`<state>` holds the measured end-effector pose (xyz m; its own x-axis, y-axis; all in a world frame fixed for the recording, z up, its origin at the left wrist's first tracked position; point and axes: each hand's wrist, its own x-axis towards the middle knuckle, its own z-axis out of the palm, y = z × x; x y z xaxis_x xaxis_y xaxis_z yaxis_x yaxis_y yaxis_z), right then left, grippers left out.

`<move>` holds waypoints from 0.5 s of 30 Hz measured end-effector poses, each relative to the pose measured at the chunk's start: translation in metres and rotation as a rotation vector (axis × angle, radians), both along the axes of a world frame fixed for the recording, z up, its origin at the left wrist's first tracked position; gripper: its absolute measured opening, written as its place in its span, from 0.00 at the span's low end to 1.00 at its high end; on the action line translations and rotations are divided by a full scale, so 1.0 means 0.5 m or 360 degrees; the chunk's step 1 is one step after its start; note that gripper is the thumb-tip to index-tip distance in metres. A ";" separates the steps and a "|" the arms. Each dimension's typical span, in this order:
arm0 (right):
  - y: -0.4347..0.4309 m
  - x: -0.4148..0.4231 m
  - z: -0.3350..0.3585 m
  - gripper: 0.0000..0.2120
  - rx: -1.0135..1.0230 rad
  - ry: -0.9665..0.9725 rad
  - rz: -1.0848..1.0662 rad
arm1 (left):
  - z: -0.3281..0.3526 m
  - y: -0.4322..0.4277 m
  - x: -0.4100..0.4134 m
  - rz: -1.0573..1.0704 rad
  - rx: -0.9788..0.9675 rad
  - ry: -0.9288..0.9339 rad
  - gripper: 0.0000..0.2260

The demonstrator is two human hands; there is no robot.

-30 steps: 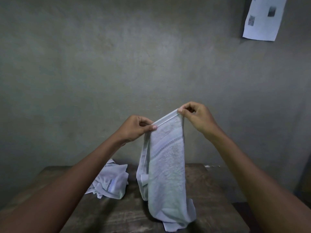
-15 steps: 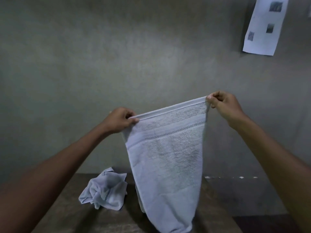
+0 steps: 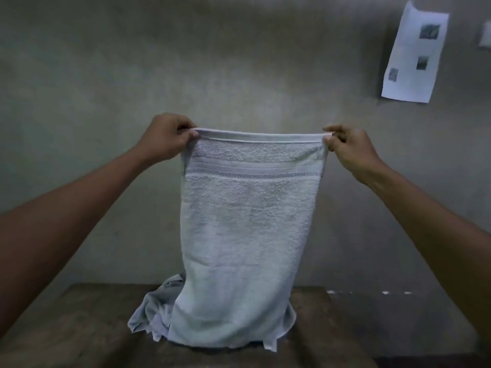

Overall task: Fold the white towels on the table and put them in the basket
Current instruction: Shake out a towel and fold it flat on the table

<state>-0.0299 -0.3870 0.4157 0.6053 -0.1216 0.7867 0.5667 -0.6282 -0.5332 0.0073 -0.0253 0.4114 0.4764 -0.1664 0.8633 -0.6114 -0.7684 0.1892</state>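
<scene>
Two bare hands hold one white towel, the held towel [image 3: 247, 235], up before a grey wall [image 3: 239, 62]; the left hand [image 3: 167, 138] pinches its upper left corner between thumb and curled fingers, and the right hand [image 3: 350, 147] pinches the upper right corner the same way; the hemmed top edge runs taut and roughly level from left to right between them. The held towel hangs spread flat, facing the camera; its long axis is vertical, hem uppermost, and a woven band crosses it from side to side a little below the hem; its lower end reaches the one dark wooden table [image 3: 79, 328], where the bottom edge bunches on the surface around the middle of the tabletop. Two towels are in view in all; the second, a crumpled towel [image 3: 151, 312], also white, lies in a heap on the table just behind and to the left of the hanging one and is partly hidden by it; whether the two touch cannot be told. Two forearms reach in from the near left and near right. One sheet of paper [image 3: 414, 54] hangs tilted on the wall at the far upper right, bearing three small dark squares; one small pale object [image 3: 485, 35] shows at the right edge beside it, too cut off to identify.
</scene>
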 end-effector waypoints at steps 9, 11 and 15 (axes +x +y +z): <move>0.016 -0.014 0.015 0.05 -0.0510 0.0142 -0.0136 | -0.006 0.039 -0.011 0.0055 -0.0029 -0.0045 0.07; 0.013 -0.022 0.021 0.05 -0.0566 0.0284 -0.0072 | -0.013 0.042 -0.017 0.0049 0.0022 -0.0037 0.06; 0.004 -0.048 0.029 0.07 -0.0423 0.0404 0.0113 | -0.023 0.048 -0.033 -0.0074 -0.0036 0.0077 0.04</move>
<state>-0.0537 -0.3851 0.4300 0.7849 0.1161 0.6086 0.4844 -0.7274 -0.4860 -0.0093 -0.0012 0.4001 0.5101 -0.1700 0.8431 -0.6358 -0.7347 0.2366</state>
